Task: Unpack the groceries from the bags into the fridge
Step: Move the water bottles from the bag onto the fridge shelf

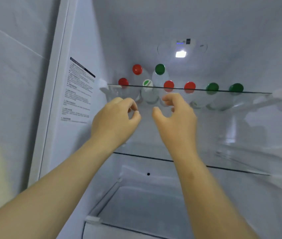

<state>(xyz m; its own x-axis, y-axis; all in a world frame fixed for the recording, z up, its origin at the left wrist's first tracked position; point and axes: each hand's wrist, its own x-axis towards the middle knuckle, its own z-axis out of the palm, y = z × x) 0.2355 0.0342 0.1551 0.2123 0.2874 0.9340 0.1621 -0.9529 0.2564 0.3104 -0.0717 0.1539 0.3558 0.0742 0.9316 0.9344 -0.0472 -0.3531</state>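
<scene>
Several clear plastic bottles lie on the top glass shelf [250,92] of the open fridge, caps facing me. A red-capped bottle [168,85] and a green-capped bottle [212,87] lie in the front row, and a bottle with a green-and-white label [147,83] sits between them. More bottles are stacked behind. My left hand [115,118] hovers just below the shelf's front edge, fingers curled and holding nothing. My right hand [176,114] is beside it, fingers loosely apart, also holding nothing.
A second glass shelf [231,168] lies below the hands, and a third one [102,200] lower down. The fridge light [180,54] glows on the back wall. A printed sticker [78,90] covers the left inner wall. No bags are in view.
</scene>
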